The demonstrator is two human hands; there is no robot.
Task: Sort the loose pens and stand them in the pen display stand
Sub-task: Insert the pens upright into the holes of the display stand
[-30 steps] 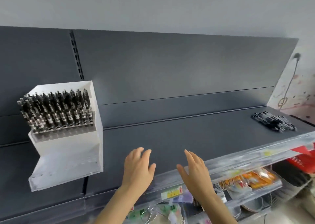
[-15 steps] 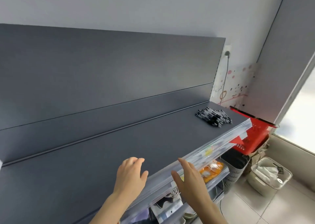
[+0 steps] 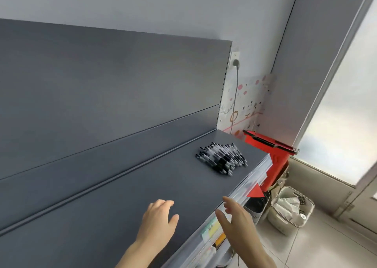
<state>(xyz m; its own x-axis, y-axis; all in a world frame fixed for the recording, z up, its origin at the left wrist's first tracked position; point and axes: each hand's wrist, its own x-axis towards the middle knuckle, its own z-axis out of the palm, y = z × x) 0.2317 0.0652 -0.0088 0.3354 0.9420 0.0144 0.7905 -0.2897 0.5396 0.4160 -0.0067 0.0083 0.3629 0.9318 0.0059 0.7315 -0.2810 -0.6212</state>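
A heap of several loose black pens (image 3: 221, 158) lies on the dark grey shelf (image 3: 126, 188), near its right end and front edge. My left hand (image 3: 159, 219) hovers over the shelf's front part with relaxed fingers and holds nothing. My right hand (image 3: 236, 220) is beside it, over the shelf's front edge, fingers straight and empty. Both hands are well short of the pens. The pen display stand is out of view.
A clear price rail (image 3: 230, 210) runs along the shelf front. Past the shelf's right end stand a red shopping basket (image 3: 271, 147), a black bin (image 3: 256, 204) and a clear bin (image 3: 289, 208) on the tiled floor. A cable (image 3: 234, 96) hangs from a wall socket.
The view has swung right: the white pen stand has left the frame and the pen heap has come nearer. Both hands stay open and empty, moving right along the shelf.
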